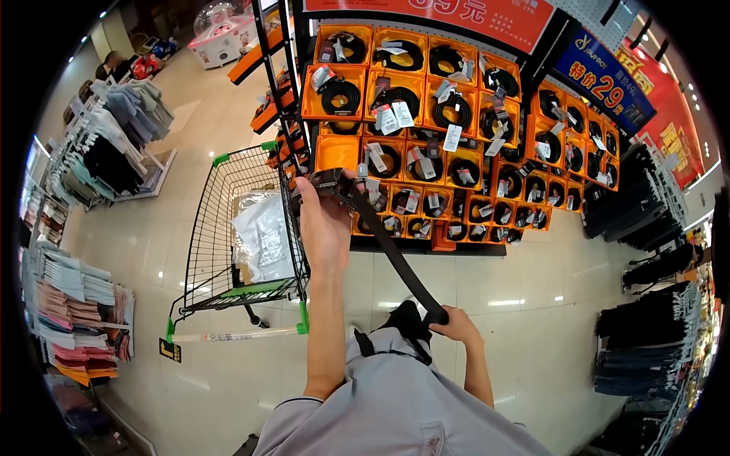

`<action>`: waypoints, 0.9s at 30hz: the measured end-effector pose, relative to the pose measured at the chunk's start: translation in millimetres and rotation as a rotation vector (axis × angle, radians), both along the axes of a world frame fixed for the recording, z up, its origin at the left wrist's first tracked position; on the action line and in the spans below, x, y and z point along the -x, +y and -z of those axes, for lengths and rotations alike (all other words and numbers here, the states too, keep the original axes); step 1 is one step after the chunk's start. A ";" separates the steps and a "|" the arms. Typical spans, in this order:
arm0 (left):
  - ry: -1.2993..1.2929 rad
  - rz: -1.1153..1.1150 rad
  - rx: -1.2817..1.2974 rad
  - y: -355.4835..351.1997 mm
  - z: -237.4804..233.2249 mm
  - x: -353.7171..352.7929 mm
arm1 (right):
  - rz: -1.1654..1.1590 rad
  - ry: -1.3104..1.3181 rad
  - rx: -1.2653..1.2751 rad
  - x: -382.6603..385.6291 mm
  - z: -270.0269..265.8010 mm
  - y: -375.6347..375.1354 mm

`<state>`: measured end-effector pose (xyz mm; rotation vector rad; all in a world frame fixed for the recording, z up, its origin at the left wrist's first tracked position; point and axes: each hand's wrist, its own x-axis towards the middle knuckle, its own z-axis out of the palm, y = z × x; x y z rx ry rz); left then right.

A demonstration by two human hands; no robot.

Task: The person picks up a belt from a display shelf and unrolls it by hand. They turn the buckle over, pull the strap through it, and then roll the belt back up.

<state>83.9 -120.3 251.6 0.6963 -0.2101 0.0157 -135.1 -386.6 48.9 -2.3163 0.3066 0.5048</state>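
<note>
Belt: from left hand to right hand. Cart: left of left hand; package inside. Display rack: beyond both hands.

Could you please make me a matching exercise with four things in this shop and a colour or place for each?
Things:
1. Belt
2. White package
3. Display boxes
4. Sign reading 29

Places and colours:
A. Orange
B. Inside the shopping cart
C. Blue
D. Running from the left hand to the right hand

Pairs: 1-D, 2-B, 3-A, 4-C
</note>
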 end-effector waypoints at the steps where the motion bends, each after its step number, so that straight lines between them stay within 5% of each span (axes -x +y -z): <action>1: -0.011 -0.002 0.029 -1.8 -6.0 -0.7 | 0.070 -0.061 -0.029 5.8 25.0 -8.8; 4: -0.115 0.074 0.077 -2.9 -14.2 -6.9 | 0.166 -0.106 -0.052 16.4 54.9 -13.6; 7: -0.171 0.045 0.027 -13.7 -25.9 2.3 | 0.426 -0.426 0.083 37.2 131.1 -27.3; 12: -0.219 -0.009 -0.008 -8.3 -38.3 8.4 | 0.807 -0.383 0.103 79.0 185.7 -33.1; 16: -0.054 -0.032 0.180 12.8 -56.6 6.0 | 0.930 -0.252 0.361 126.4 212.4 -47.5; 27: -0.060 0.054 0.559 63.0 -72.5 -36.8 | 1.334 0.299 0.319 245.3 226.1 -81.7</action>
